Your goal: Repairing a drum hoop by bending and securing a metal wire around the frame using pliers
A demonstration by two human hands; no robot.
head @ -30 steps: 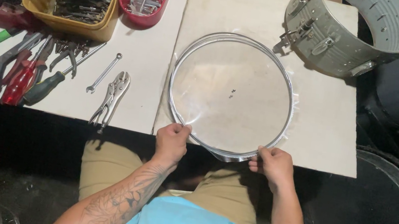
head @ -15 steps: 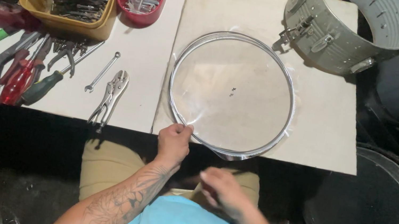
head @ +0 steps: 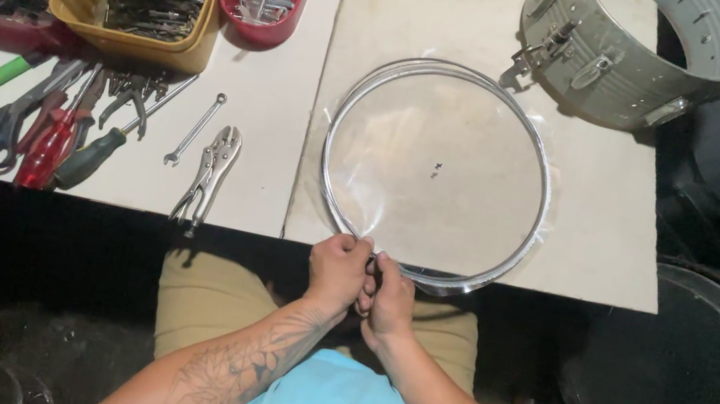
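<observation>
Fingers of left hand point(head: 337, 269) and right hand point(head: 389, 300) closed, pinching near rim | clear drumhead point(head: 436, 174) lies just beyond them

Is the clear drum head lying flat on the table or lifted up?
Flat. The clear drum head rests on the white table, its near edge overhanging, where the left hand and right hand pinch the rim.

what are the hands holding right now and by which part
Both the left hand and the right hand pinch the near edge of the clear drum head, at its metal hoop where it overhangs the table.
</observation>
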